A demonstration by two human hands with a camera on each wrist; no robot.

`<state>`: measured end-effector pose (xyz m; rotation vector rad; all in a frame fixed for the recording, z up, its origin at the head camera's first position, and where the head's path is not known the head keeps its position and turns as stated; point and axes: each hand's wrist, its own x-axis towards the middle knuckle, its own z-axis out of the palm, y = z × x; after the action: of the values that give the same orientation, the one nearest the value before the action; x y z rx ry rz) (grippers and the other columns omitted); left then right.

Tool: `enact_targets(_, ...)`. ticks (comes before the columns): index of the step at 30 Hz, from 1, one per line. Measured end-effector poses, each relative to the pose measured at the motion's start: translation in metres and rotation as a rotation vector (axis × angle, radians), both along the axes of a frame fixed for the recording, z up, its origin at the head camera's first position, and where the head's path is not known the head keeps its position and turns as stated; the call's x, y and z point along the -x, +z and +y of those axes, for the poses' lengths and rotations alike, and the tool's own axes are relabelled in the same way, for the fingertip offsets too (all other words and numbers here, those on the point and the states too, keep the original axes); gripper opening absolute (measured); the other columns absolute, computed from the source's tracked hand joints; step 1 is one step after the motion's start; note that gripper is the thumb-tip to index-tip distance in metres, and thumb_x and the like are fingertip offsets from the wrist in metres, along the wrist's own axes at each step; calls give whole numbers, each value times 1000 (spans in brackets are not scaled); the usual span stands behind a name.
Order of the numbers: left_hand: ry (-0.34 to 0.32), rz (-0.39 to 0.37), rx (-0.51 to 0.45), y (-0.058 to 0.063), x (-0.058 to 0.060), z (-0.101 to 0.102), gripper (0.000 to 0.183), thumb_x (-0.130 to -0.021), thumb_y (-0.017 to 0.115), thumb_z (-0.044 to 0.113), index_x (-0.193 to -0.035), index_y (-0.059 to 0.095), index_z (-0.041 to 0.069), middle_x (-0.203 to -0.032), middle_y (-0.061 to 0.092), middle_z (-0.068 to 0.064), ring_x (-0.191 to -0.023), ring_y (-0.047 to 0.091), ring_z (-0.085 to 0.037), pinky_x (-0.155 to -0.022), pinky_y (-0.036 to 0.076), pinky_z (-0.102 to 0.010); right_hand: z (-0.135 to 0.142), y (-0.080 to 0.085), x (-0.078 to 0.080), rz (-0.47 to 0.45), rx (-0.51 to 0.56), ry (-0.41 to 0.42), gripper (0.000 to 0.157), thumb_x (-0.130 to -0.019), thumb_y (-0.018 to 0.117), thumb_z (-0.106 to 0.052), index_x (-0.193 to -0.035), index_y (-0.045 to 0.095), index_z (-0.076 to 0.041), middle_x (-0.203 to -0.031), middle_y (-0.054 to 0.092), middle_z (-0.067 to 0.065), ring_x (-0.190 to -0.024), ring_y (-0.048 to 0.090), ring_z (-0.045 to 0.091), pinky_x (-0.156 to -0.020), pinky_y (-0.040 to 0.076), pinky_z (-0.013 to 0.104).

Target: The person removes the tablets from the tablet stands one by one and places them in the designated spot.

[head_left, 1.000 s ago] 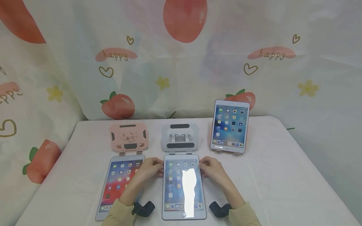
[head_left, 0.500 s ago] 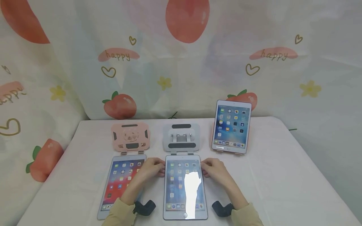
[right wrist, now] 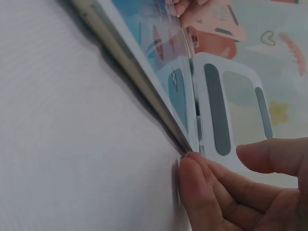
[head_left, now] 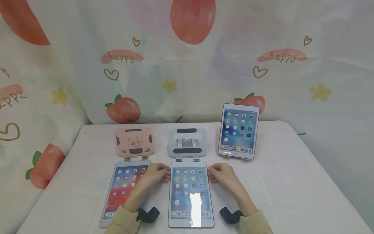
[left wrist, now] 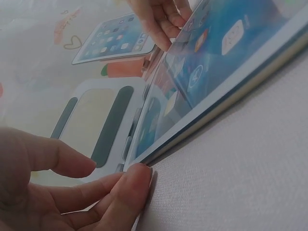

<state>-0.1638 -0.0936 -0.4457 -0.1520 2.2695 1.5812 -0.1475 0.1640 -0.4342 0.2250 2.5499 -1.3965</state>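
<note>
- Both hands at work here: the left hand [head_left: 158, 172] comes in from the left, the right hand [head_left: 222, 174] mirrors it, fingers bent inward.
- Between them sits the middle tablet [head_left: 181, 195], on the table [head_left: 298, 182], its top edge right up near the hooks [head_left: 179, 159] of the pale blue stand [head_left: 187, 143]; touching or not, I can't tell.
- In close on the left wrist view: fingertips right at the tablet's upper corner, another digit held apart in the air.
- Same picture on the right wrist view: tips meeting the opposite corner, one digit standing off. Contact on both sides, but whether either hand truly pinches, I can't tell.
- Forearms angle up and inward from tan sleeves [head_left: 124, 219], the left one crossing over the left tablet [head_left: 120, 185].
- Beyond that tablet lies the pink stand [head_left: 135, 136].
- Over at far right, the third tablet [head_left: 239, 130] leans back, screen facing the person.
- Dark wrist cameras [head_left: 148, 215] jut inward beneath both forearms.
</note>
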Motion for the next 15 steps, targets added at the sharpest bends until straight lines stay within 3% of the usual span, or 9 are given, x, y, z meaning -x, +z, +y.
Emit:
enact_targets(8, -18, 3, 31, 3, 0, -1, 25, -94, 54, 9, -115, 62, -4, -94, 66, -12, -76, 63, -14, -73, 59, -28, 0, -1, 0, 20, -6, 6, 25, -94, 58, -16, -106, 67, 5, -82, 68, 9, -69, 64, 13, -67, 59, 28)
enact_targets(15, -44, 54, 65, 6, -1, 3, 25, -93, 55, 9, -114, 64, -2, -91, 66, -12, -75, 63, -14, -72, 60, -30, 8, 1, 1, 52, -33, 43, 25, -93, 58, -16, -106, 68, 2, -84, 69, 9, -70, 63, 14, -67, 58, 28)
